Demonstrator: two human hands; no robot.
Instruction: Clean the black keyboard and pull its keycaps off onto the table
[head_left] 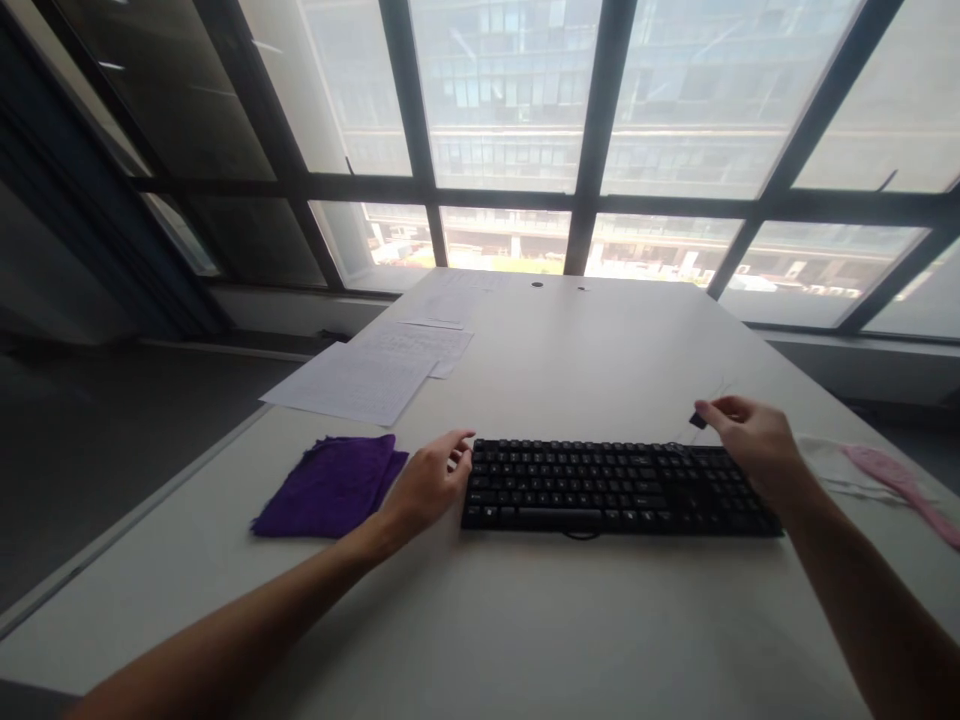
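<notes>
A black keyboard [570, 485] lies flat on the white table, its long side across in front of me. My left hand [431, 480] is at its left end, fingers bent and closed against the upper left edge. Above the number pad side, my right hand [750, 435] pinches a small dark square piece [698, 420] between thumb and fingertips. Thin pale lines, maybe wire, show around that piece; its exact kind is too small to make out. A folded purple cloth [326, 488] sits just left of my left hand.
Loose paper sheets [356, 380] lie at the left edge of the table [570, 620]. To the right, beyond my right forearm, are a pink brush-like item [885, 468] and a whitish cloth [821, 455]. Large windows [510, 100] stand behind the table's far end.
</notes>
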